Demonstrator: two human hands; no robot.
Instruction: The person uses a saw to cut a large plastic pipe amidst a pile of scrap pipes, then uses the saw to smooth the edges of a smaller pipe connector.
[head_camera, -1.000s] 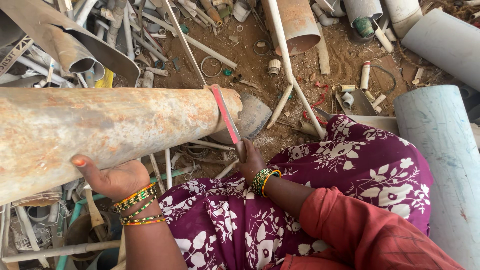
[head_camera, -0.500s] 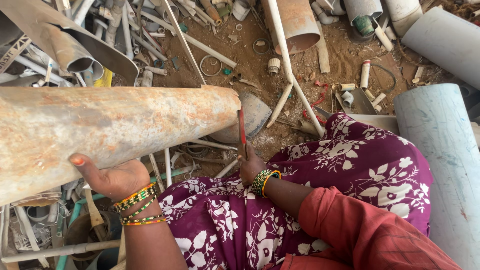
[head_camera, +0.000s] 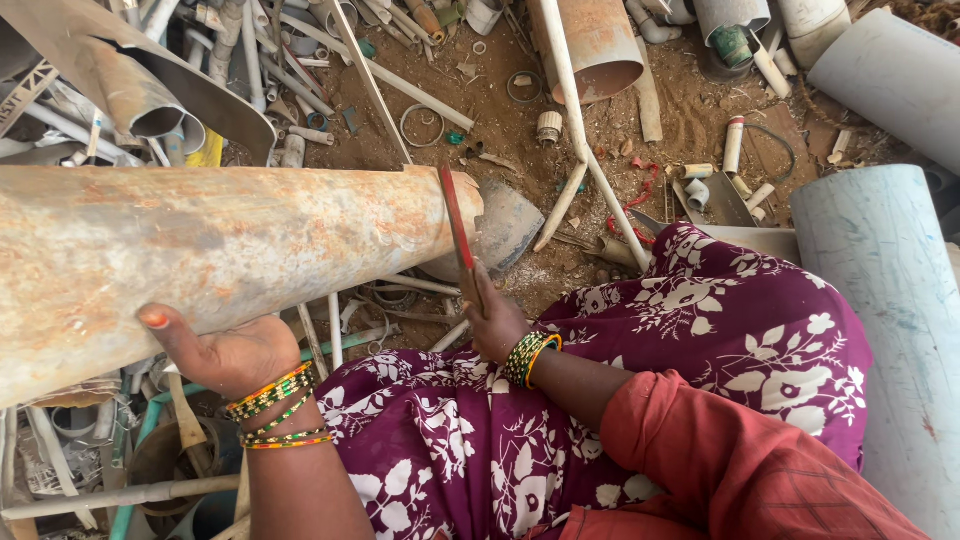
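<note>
Upright now, thin red blade (head_camera: 455, 225) in right hand (head_camera: 497, 325) grip; left hand (head_camera: 225, 350) braces rusty pipe (head_camera: 215, 255).

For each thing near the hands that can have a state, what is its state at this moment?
Large stained pipe: lying across the lap, propped from below.
Left hand: cupped under the pipe, thumb up on its side.
Right hand: closed around the saw handle.
Red saw blade: on edge, set against the pipe close to its open end.
Pale blue pipe: lying on the ground beside the person, untouched.
</note>
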